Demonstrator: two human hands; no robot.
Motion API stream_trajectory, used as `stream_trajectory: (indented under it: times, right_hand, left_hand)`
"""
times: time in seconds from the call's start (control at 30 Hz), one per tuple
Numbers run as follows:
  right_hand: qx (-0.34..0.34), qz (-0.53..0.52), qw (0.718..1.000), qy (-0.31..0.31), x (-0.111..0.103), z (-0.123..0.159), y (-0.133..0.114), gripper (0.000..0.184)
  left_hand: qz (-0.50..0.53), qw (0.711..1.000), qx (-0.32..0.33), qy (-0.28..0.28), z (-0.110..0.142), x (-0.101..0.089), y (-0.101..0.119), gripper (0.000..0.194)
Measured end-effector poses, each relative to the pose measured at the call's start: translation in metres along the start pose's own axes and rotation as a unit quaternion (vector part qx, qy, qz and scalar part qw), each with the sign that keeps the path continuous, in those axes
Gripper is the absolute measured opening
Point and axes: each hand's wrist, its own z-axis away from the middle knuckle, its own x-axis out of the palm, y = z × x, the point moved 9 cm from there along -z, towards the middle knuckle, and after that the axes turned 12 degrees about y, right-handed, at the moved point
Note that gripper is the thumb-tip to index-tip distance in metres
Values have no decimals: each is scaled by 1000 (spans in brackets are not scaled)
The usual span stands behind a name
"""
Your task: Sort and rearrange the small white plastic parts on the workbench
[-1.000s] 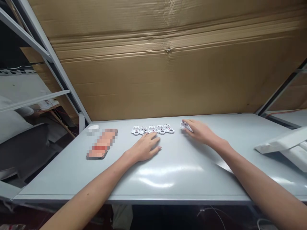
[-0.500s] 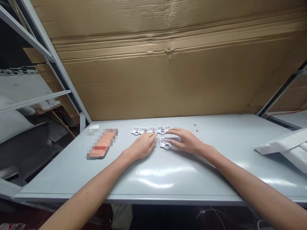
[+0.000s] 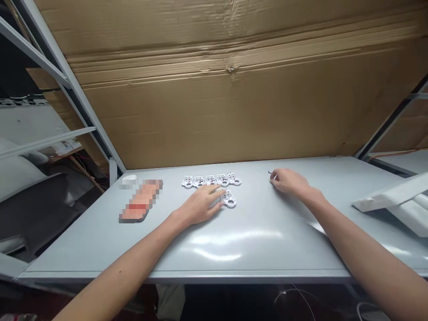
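A row of several small white perforated plastic parts [image 3: 210, 180] lies across the middle of the grey table [image 3: 254, 254], with one more such part [image 3: 229, 199] just in front of the row. My left hand [image 3: 202, 205] rests flat on the table, its fingertips reaching that front part. To the right, my right hand [image 3: 286, 181] has its fingers bunched on the table beside a tiny black bit [image 3: 269, 172]. A small red bit seen earlier is hidden, perhaps under those fingers.
A pixelated orange-and-red flat object [image 3: 140, 200] and a small white object [image 3: 129, 179] lie at the table's left. White boards [image 3: 391, 200] sit at the right. A large cardboard sheet [image 3: 214, 89] and a metal frame [image 3: 63, 80] stand behind.
My right hand has moved away from the front white part, rightwards and back to the small bits. The red bit no longer shows. My left hand has slid slightly right, up to that part.
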Motion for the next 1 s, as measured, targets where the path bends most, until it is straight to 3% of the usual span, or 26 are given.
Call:
stream_trajectory:
  times: [0.1, 0.27, 0.43, 0.5, 0.63, 0.83, 0.9, 1.0]
  right_hand:
    - [-5, -21, 1000, -15, 4, 0, 0, 10]
    - [-32, -91, 995, -23, 10, -1, -5, 8]
    - [-100, -235, 967, 0, 0, 6, -39, 16]
    - [-119, -325, 938, -20, -3, 14, -59, 20]
    - [-66, -488, 866, -90, 6, 31, -83, 28]
    - [127, -625, 738, -220, 39, 47, -91, 17]
    - [161, -641, 716, -226, 41, 47, -89, 15]
    - [182, -650, 706, -213, 40, 43, -84, 13]
  left_hand:
    - [-6, 1000, -1, -3, 0, 0, 0, 36]
    - [-8, 1000, -9, 1, 0, -2, 1, 35]
    - [-9, 1000, -14, -3, 0, -3, 0, 36]
    - [-9, 1000, -14, -4, 0, -2, 0, 37]
    - [-7, 1000, -15, -1, 1, -1, 0, 38]
    - [1, 1000, -10, 0, 1, -2, 1, 37]
    - [1, 1000, -10, 2, 1, -2, 2, 37]
    - [2, 1000, -13, -1, 1, -2, 2, 37]
